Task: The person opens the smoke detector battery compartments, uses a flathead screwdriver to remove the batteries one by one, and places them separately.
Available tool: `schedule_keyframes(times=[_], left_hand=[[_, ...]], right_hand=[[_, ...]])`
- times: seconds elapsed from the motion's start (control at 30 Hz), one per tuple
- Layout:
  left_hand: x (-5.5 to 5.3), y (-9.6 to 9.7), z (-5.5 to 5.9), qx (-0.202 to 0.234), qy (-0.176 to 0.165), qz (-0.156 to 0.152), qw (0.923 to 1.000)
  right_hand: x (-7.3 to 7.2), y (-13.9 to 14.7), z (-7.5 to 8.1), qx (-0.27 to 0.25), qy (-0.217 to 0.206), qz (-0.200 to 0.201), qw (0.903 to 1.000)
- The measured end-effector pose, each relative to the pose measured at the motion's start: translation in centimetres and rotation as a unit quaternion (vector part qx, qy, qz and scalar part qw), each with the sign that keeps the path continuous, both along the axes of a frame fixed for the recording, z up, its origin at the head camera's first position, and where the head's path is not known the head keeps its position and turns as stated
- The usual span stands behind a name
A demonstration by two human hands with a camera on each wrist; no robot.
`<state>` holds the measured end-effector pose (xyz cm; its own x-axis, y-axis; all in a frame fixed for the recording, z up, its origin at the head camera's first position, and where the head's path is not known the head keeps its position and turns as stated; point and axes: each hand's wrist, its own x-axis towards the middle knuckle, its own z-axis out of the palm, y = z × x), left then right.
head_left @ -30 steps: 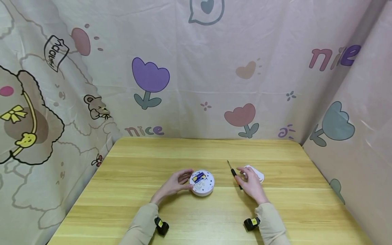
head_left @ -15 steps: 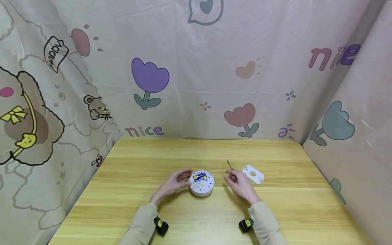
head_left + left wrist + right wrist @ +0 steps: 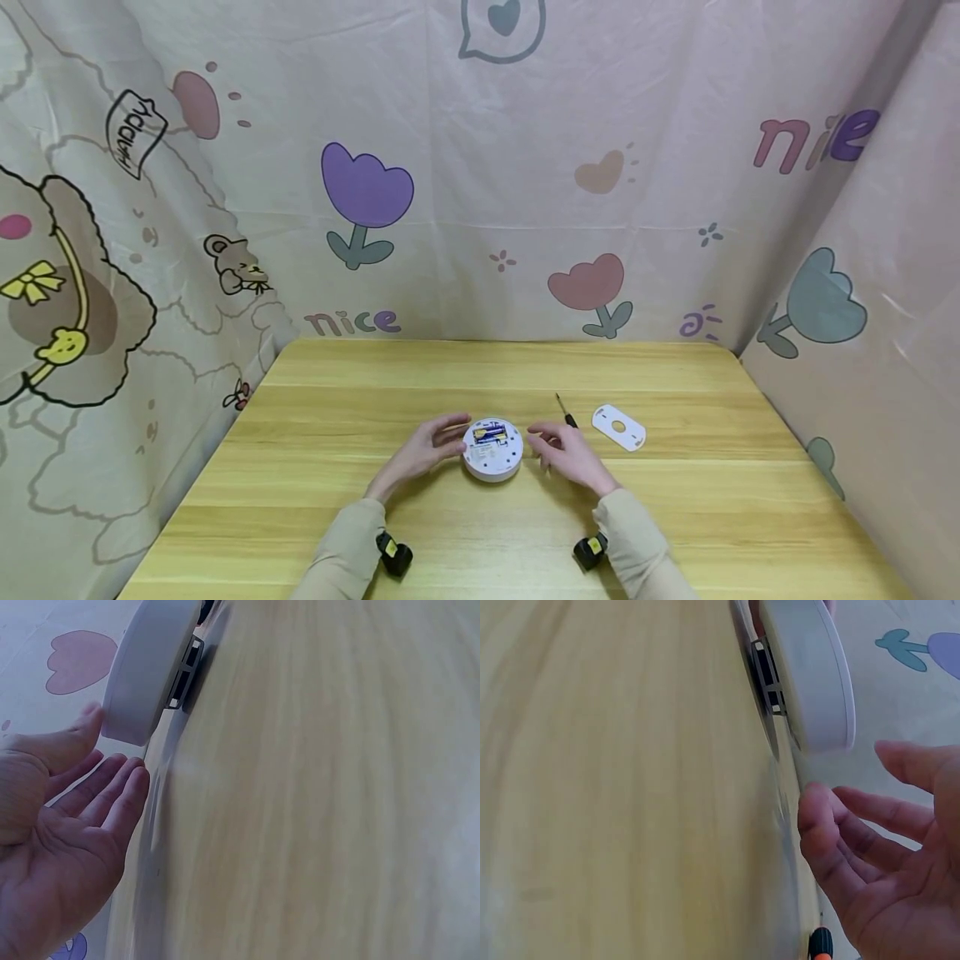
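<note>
A round white smoke detector (image 3: 504, 455) sits on the wooden table with its back facing up and blue-and-yellow batteries (image 3: 490, 433) in its open compartment. My left hand (image 3: 426, 450) is at its left side, fingers loosely bent; in the left wrist view the thumb tip meets the white rim (image 3: 135, 690). My right hand (image 3: 573, 457) stands just off the right side, and the right wrist view shows its relaxed fingers (image 3: 821, 825) close below the casing with nothing held. A dark grille (image 3: 767, 679) juts from the detector's underside.
Behind the right hand lies a screwdriver (image 3: 570, 421), its handle partly hidden by that hand. A white mounting plate (image 3: 632, 438) with a central hole lies to its right. A printed curtain (image 3: 465, 167) closes off the table's back and sides.
My right hand has moved left from the screwdriver and mounting plate to the detector's right side, uncovering the plate. My left hand stays at the detector.
</note>
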<state>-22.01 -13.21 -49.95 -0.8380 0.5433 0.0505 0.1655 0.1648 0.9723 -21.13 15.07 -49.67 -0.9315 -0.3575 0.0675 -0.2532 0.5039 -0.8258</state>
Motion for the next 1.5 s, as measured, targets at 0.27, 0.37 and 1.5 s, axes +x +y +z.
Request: schedule_keyframes(times=[0.27, 0.37, 1.5], left_hand=[[-0.1, 0.1, -0.1, -0.005, 0.008, 0.006, 0.9999], [0.0, 0.4, 0.0, -0.014, 0.006, 0.018, 0.9997], [0.5, 3.4, 1.2, -0.114, -0.037, 0.139, 0.983]], right_hand=[[0.2, -1.0, 0.6, -0.049, -0.071, 0.062, 0.9943], [0.4, -1.3, 1.3, -0.053, -0.09, 0.08, 0.9913], [0.8, -1.4, 2.9, -0.052, -0.125, 0.103, 0.9853]])
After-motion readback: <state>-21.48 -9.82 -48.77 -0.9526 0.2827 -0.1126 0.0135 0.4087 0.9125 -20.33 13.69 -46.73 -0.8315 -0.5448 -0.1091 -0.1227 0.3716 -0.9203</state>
